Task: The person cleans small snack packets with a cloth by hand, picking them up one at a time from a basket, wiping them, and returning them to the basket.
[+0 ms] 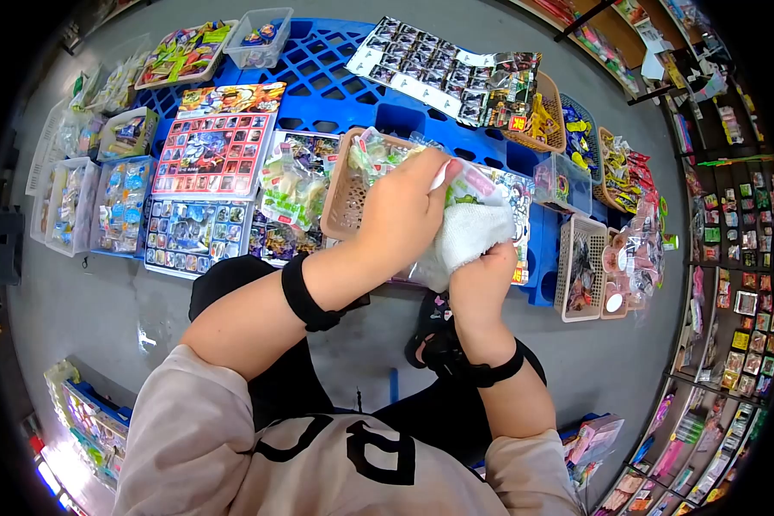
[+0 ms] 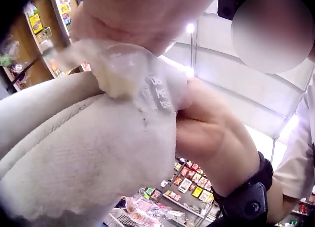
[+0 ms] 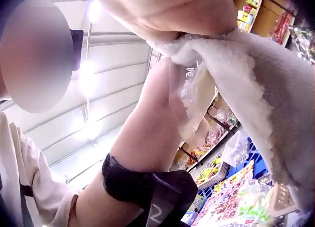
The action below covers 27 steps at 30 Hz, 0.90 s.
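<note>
A white cloth (image 1: 476,230) is bunched in the right hand (image 1: 483,279), whose fingers curl round it against a clear plastic packet (image 1: 473,185) with green and pink print. The left hand (image 1: 404,206) pinches the packet's upper left side. In the left wrist view the cloth (image 2: 93,158) hangs in front of the clear packet (image 2: 123,79), which shows something pale inside. The right wrist view shows the cloth (image 3: 236,74) draped beside the packet (image 3: 189,94). Under the hands stands a tan basket (image 1: 342,202) with similar packets.
A blue slatted platform (image 1: 318,64) carries printed card sheets (image 1: 211,142), a green-printed packet (image 1: 292,189), clear bins (image 1: 70,206) at the left, and baskets (image 1: 583,258) of packets at the right. Shelves of goods (image 1: 740,284) line the far right.
</note>
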Motion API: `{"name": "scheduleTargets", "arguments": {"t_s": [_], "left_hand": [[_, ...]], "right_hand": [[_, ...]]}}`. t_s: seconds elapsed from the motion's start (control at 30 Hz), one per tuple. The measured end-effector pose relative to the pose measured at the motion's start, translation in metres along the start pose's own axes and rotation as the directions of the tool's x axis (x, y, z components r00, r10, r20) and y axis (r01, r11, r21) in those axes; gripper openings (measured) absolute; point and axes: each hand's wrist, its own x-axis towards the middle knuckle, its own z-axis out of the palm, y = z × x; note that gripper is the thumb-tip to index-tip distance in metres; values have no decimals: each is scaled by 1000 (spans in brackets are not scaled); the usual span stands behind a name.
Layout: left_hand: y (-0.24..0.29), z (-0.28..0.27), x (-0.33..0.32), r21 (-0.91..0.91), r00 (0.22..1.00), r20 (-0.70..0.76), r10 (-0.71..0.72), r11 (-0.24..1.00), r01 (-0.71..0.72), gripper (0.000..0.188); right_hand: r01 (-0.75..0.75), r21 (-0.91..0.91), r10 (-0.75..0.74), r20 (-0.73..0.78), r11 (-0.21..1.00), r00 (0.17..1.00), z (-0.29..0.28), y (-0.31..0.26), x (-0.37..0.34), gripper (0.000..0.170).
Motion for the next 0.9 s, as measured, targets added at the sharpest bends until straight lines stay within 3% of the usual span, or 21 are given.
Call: {"name": "scheduleTargets", "arguments": {"t_s": [0.17, 0.23, 0.37, 0.43, 0.53, 0.67, 0.73, 0.77, 0.83, 0.9], "left_hand": [[-10, 1, 5, -34, 996, -79, 44, 998, -47, 11], [-10, 0, 4, -86, 997, -79, -1, 996, -6, 11], [-10, -2, 3, -37, 995, -67, 70, 997, -73, 11], [-14, -5, 4, -19, 998, -65, -15, 1000, 14, 13], [-18, -7, 5, -45, 996, -78, -35, 998, 32, 14], [-14, -10, 7, -141, 982, -115, -150, 981, 133, 12], [-16, -11, 9, -195, 982, -116, -152, 972, 128, 12], [-17, -10, 7, -195, 982, -115, -152, 972, 128, 12], [-19, -7, 4, -98, 986, -163, 44, 993, -61, 14], [-19, -5, 0, -100, 985, -169, 20, 994, -37, 14]], "right_hand": [[-114, -58, 118, 56, 992, 991, -1, -6, -1, 23], [-252, 82, 239, 144, 964, 960, -3, -2, 2, 26], [-277, 41, 268, 147, 960, 952, -2, -4, 3, 25], [-259, -51, 264, 224, 965, 938, -2, -4, 3, 25], [-352, 18, 328, 318, 936, 890, 2, -5, 3, 26], [-281, -20, 272, 323, 960, 907, 1, -11, 4, 27], [-426, 114, 361, 366, 897, 858, -1, -9, 6, 28], [-426, 114, 361, 365, 897, 858, -2, -7, 7, 28], [-416, 104, 336, 432, 903, 837, -2, -1, 9, 32], [-380, 97, 315, 396, 920, 862, 5, -3, 7, 29]]}}
